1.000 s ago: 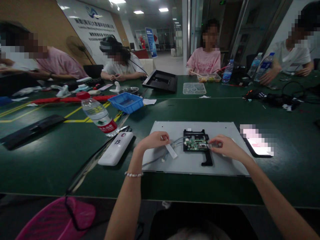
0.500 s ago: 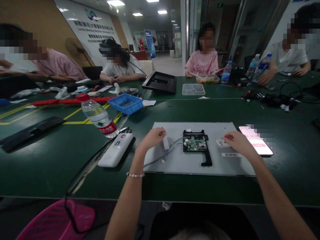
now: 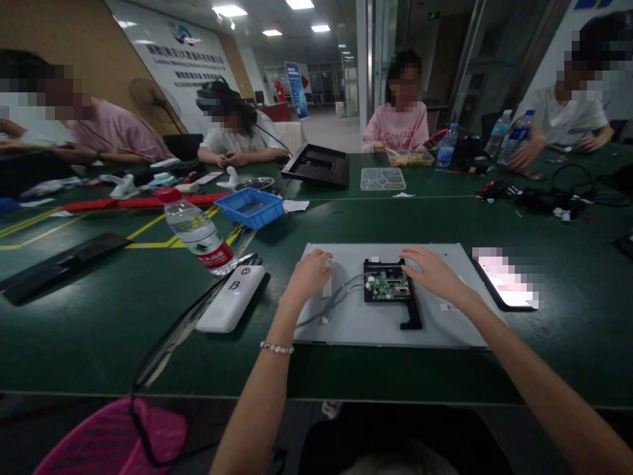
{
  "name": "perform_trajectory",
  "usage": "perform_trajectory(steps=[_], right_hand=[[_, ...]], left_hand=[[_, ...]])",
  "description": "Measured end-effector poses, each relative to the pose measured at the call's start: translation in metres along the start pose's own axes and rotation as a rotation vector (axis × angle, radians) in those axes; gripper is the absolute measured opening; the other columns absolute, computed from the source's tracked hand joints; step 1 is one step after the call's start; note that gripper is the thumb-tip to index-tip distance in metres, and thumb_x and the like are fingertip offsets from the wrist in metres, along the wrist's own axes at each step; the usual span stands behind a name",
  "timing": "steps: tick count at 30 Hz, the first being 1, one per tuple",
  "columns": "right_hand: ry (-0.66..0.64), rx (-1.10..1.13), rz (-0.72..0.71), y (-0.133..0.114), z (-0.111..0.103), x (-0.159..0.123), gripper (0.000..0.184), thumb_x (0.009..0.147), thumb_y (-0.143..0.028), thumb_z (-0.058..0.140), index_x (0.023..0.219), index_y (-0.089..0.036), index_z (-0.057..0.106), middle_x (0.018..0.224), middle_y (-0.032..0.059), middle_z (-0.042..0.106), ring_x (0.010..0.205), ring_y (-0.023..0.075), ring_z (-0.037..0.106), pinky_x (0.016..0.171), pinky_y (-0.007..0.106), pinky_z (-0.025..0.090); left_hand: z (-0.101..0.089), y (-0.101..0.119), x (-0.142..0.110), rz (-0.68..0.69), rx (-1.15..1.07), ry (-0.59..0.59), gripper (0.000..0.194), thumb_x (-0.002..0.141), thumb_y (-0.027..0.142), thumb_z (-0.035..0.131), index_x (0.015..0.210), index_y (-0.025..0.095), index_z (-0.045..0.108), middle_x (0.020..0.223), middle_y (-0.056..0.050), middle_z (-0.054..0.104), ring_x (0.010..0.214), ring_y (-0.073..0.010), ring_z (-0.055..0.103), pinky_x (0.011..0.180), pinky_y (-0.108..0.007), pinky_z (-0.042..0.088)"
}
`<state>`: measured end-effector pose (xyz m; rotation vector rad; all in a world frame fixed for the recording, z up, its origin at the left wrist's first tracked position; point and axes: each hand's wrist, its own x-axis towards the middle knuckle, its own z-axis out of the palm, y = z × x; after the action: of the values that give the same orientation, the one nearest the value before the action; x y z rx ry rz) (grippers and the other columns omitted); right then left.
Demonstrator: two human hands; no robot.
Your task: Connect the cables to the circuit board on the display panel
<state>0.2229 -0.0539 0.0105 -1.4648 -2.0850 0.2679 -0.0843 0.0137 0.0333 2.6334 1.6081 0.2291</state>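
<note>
Watching the circuit board (image 3: 386,287) here, a little right of and below the picture's centre, seated in its black bracket (image 3: 411,311) on the pale panel (image 3: 361,330). I've got my right hand (image 3: 428,270) at the bracket's upper right corner, fingers open and loosely spread, fingertips right by the edge; contact I can't tell from this angle. Bare parts sit close under those fingers, so good handling means light pressure on the bracket's rim, nothing on the green board itself.

Out to the left, thin cables (image 3: 336,300) run from the board down across the panel; I'd want slack in them and no wrist dragging over them. My left hand (image 3: 311,272) is over the panel's upper left corner, fingers bent, beside a white strip (image 3: 327,287); whether they grip it, I can't tell. If they do, peeling slowly and low would suit it best.

Further out, the lit phone (image 3: 507,284) lies by the panel's right edge, so I'd mind that elbow. Left of centre there's the white power bank (image 3: 230,300) and the bottle (image 3: 198,234), water near electronics, worth a wide berth.
</note>
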Motion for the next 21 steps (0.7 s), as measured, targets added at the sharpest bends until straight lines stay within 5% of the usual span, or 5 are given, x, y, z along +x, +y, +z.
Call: perform_trajectory(steps=[8, 14, 21], right_hand=[[-0.109, -0.015, -0.157, -0.016, 0.03, 0.043, 0.029, 0.087, -0.034, 0.052, 0.11, -0.023, 0.066, 0.108, 0.008, 0.067, 0.101, 0.0229, 0.06, 0.092, 0.039, 0.045], [-0.101, -0.062, -0.115, -0.017, 0.043, 0.048, 0.028, 0.089, -0.033, 0.049, 0.106, -0.02, 0.068, 0.102, 0.0088, 0.069, 0.092, 0.021, 0.062, 0.082, 0.033, 0.047], [-0.041, -0.225, -0.028, -0.016, 0.023, 0.043, 0.025, 0.091, -0.025, 0.046, 0.101, -0.02, 0.068, 0.1, 0.0083, 0.068, 0.094, 0.0213, 0.061, 0.081, 0.031, 0.045]], left_hand=[[0.006, 0.003, 0.002, 0.034, 0.007, 0.014, 0.032, 0.086, 0.023, 0.046, 0.116, 0.018, 0.057, 0.121, -0.011, 0.053, 0.105, -0.0253, 0.054, 0.09, -0.036, 0.041], [0.007, 0.005, 0.001, 0.036, 0.018, 0.007, 0.032, 0.086, 0.021, 0.046, 0.116, 0.02, 0.056, 0.12, -0.011, 0.054, 0.109, -0.0267, 0.053, 0.09, -0.039, 0.039], [0.003, 0.008, 0.001, 0.044, 0.039, 0.017, 0.031, 0.087, 0.02, 0.044, 0.115, 0.019, 0.057, 0.12, -0.01, 0.056, 0.109, -0.0264, 0.052, 0.091, -0.039, 0.039]])
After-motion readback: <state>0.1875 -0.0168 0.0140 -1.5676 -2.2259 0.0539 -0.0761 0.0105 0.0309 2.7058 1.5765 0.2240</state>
